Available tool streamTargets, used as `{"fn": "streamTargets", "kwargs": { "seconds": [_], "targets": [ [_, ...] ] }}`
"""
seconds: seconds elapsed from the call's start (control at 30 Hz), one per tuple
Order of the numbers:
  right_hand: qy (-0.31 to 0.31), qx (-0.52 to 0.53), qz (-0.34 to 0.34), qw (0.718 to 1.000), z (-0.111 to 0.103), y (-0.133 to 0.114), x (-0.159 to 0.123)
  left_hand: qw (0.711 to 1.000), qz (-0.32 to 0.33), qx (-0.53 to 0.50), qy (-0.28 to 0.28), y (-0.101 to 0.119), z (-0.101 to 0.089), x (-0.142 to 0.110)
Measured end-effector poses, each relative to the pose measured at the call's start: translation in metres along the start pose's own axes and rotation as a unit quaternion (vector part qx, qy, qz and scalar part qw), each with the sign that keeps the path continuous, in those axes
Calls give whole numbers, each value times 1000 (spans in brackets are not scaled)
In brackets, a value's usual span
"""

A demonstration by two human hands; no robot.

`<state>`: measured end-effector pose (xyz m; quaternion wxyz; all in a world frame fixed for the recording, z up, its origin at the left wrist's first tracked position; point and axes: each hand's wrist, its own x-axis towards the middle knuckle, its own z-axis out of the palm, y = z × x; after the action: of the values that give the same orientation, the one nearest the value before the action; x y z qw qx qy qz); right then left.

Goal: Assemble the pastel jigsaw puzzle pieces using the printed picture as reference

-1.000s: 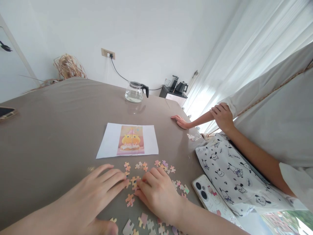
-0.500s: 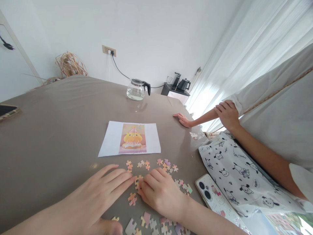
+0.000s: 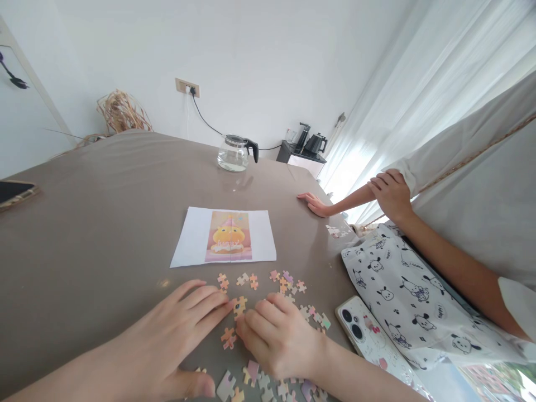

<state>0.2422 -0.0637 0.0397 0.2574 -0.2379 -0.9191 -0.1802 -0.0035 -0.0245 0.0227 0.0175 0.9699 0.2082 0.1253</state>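
Your wide grey table (image 3: 104, 223) carries the reference picture (image 3: 228, 243) ahead of you and loose puzzle pieces (image 3: 288, 282) scattered nearer. Your left hand (image 3: 176, 329) lies flat, fingers released, fingertips touching 1 orange piece (image 3: 239, 306). Your right hand (image 3: 278, 335) curls its fingers against that piece, pressing it. You seem to be joining pieces; next comes careful alignment.

Puzzle pieces (image 3: 288, 282) between paper sheet (image 3: 186, 245) and hands (image 3: 234, 335).
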Motion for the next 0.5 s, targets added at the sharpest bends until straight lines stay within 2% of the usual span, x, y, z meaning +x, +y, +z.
{"fn": "streamTargets", "kwargs": {
  "seconds": [0.17,0.37,0.5],
  "targets": [
    [-48,-20,58,997,5,3,2,999,-35,-25,31,5,4,-2],
    [-36,-32,-7,999,5,3,-1,997,-48,-18,51,9,0,0],
    [-15,-26,-33,999,3,5,-2,998,13,28,57,1,-6,0]
  ]
}}
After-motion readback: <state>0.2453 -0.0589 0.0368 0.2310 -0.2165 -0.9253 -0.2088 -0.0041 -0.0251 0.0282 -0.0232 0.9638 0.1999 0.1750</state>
